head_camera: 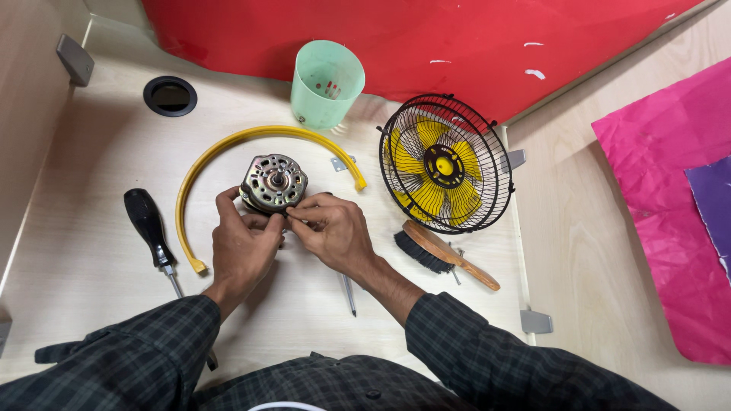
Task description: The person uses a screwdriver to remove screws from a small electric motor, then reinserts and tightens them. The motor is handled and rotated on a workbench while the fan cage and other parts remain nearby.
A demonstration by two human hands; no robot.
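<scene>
Near the middle of the pale wooden tabletop (91, 251) sits a small metal motor (274, 183), and both hands are on it. The left hand (242, 247) cups its near side with curled fingers, while the right hand (335, 232) pinches something small at its lower edge; what it is I cannot tell. A yellow curved band (228, 144) arcs around the motor. A black-handled screwdriver (148, 224) lies toward the left edge. Toward the right edge stand a caged yellow fan (445, 164) and a wooden brush (445, 255); a green cup (327, 84) stands at the far edge.
</scene>
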